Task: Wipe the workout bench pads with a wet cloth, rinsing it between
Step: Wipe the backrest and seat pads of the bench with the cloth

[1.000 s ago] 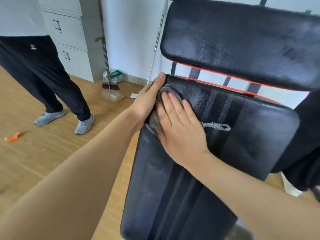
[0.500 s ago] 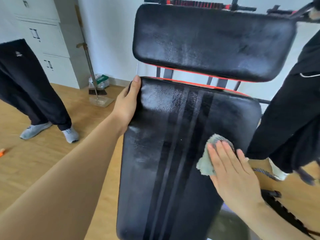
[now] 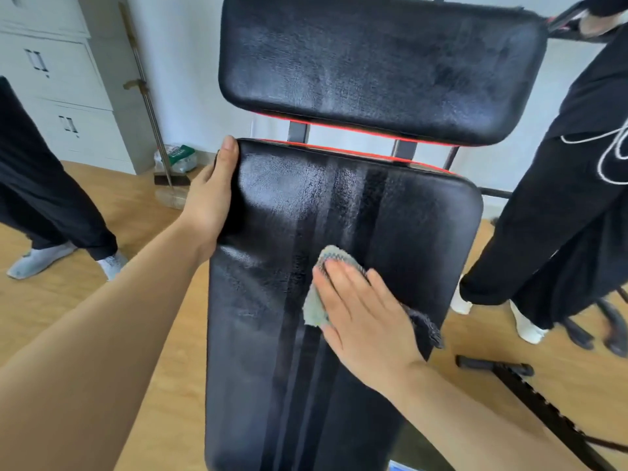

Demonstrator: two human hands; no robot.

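Observation:
The long black bench pad (image 3: 272,232) runs up the middle of the view, shiny with wet streaks. Above it sits a second black pad (image 3: 380,62) with red trim along its lower edge. My right hand (image 3: 363,321) lies flat, fingers straight, pressing a grey-green cloth (image 3: 316,307) onto the middle of the long pad. A dark frayed end of the cloth (image 3: 426,326) trails out to the right of my hand. My left hand (image 3: 210,198) grips the pad's upper left edge, thumb on top, fingers hidden behind the pad.
One person in black trousers and grey shoes (image 3: 44,256) stands at the left. Another person in black (image 3: 560,215) stands close at the right. A broom (image 3: 149,107) leans by a grey cabinet (image 3: 57,79). The black bench frame (image 3: 530,399) lies on the wooden floor.
My right hand swept the cloth from the pad's upper left corner down to the right, then back towards the pad's middle. My left hand kept its grip on the pad's edge.

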